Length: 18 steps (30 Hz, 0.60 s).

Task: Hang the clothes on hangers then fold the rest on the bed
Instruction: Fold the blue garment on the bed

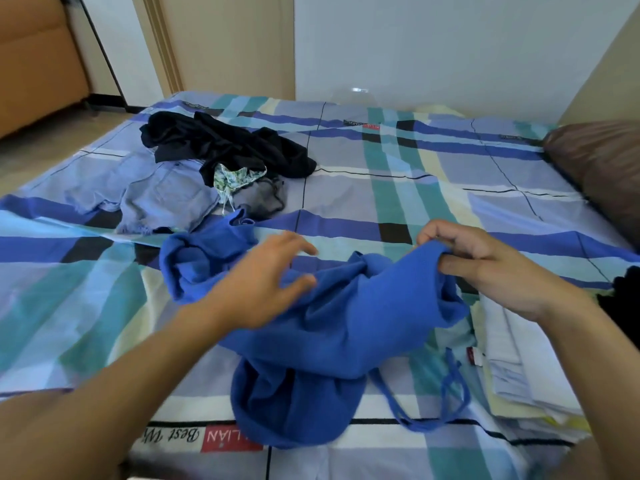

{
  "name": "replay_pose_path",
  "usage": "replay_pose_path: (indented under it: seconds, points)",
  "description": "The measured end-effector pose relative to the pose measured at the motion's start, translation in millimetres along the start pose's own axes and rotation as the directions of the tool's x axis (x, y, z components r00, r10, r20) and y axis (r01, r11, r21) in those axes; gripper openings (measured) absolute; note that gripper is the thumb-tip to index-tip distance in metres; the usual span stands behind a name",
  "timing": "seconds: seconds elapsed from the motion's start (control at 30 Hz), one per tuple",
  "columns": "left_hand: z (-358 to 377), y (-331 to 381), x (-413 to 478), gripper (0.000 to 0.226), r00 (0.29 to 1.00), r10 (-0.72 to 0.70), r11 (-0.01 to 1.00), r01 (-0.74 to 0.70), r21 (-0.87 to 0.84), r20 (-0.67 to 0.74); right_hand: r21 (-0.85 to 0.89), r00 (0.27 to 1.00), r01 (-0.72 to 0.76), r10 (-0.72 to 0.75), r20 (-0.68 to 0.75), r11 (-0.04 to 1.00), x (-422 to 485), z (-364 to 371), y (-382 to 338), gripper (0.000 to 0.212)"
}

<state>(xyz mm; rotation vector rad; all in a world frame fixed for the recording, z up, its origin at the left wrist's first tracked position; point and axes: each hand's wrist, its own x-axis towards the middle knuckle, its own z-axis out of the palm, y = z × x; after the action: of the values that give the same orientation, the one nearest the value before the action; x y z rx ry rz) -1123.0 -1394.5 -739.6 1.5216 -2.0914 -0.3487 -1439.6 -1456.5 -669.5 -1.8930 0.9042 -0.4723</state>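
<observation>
A crumpled bright blue garment (322,327) with thin straps lies in front of me on the checked bedsheet (398,188). My right hand (485,268) pinches its upper edge between thumb and fingers and lifts it a little. My left hand (263,282) hovers over the garment's left part, fingers spread and holding nothing. Further back lies a heap of clothes: a black garment (228,143), pale blue denim shorts (156,195), a green patterned piece (232,180) and a grey piece (263,199).
Folded white and pale yellow clothes (526,372) are stacked at my right, with something black (623,299) beyond them. A brown pillow (602,168) lies at the far right. An orange sofa (34,57) stands past the bed's left corner; walls close the far side.
</observation>
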Motion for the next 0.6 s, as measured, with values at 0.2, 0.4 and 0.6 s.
replay_pose_path:
  seconds: [0.2, 0.4, 0.6]
  points:
    - [48, 2, 0, 0.091, 0.926, -0.146, 0.989, 0.134, 0.060, 0.347, 0.338, 0.994, 0.030, -0.066, 0.093, 0.941, -11, -10, 2, 0.007]
    - [18, 18, 0, 0.029, 0.973, 0.033, 0.999, -0.039, 0.020, 0.227, -0.193, 0.785, -0.246, 0.312, 0.535, 0.950, -16, -19, 4, 0.054]
    - [1, 31, -14, 0.035, 0.962, 0.237, 0.962, -0.253, 0.107, 0.136, -0.371, 0.933, -0.221, 0.306, 0.189, 0.902, 1, 21, 16, 0.066]
